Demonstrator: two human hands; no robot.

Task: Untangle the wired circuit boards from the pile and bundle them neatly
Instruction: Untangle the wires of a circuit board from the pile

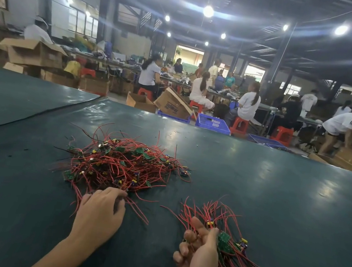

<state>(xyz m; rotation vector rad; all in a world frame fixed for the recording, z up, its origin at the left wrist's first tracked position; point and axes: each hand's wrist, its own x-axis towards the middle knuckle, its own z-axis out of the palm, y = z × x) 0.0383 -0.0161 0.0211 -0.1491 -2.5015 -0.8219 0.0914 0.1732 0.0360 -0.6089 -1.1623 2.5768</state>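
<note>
A tangled pile of small green circuit boards with red and black wires (118, 163) lies in the middle of the dark green table (276, 196). My left hand (100, 211) reaches into the pile's near edge, its fingertips curled on a few red wires there. To the right, my right hand (199, 253) grips a bundle of wired boards (231, 254). The bundle's red wire ends fan up past my fingers, and its long red and black leads trail toward the lower right.
A seam in the table cover (33, 114) runs diagonally at the left. Beyond the far edge stand cardboard boxes (172, 105), blue crates (212, 123) and red stools (239, 125), with several people working at other tables.
</note>
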